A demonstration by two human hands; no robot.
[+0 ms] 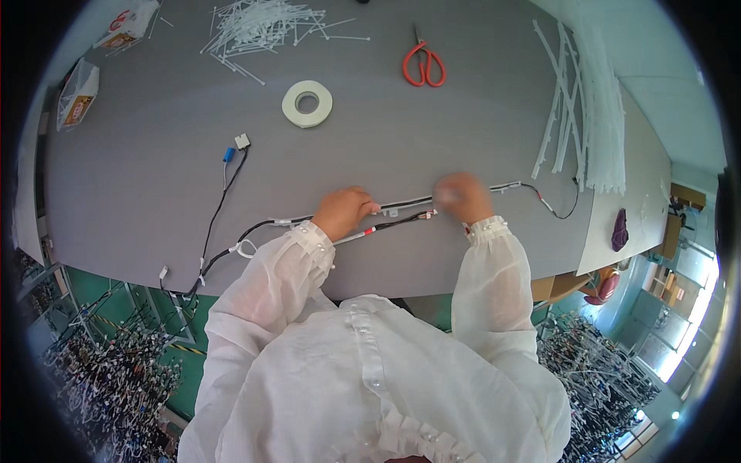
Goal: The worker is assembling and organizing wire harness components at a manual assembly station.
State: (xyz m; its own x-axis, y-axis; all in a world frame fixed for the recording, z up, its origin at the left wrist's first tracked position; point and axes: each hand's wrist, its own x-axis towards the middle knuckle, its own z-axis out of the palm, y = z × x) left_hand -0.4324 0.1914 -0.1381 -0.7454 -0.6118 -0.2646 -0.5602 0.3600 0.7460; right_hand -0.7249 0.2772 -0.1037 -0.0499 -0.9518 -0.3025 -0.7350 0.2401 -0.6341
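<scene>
A black wire harness [414, 203] lies across the grey table in front of me, with white tape or sleeve pieces and small clear clips along it. My left hand [343, 212] is closed on its middle stretch, fingertips pressed to the cable. My right hand [463, 197] is over the harness farther right, and motion blurs its fingers. Between my hands and nearer me, a shorter branch with a red band ends in small connectors [427, 215]. Another branch runs up at the left to a white connector [242, 141] and a blue connector [229, 155]. The harness's thin right end curls at a dark tip.
Beyond my hands lie a roll of white tape [289, 104], red-handled scissors [424, 65] and a pile of white cable ties [262, 27]. Long white plastic strips [602, 116] cover the far right. Plastic bags [79, 96] sit far left. Wire bundles [116, 378] hang below the table.
</scene>
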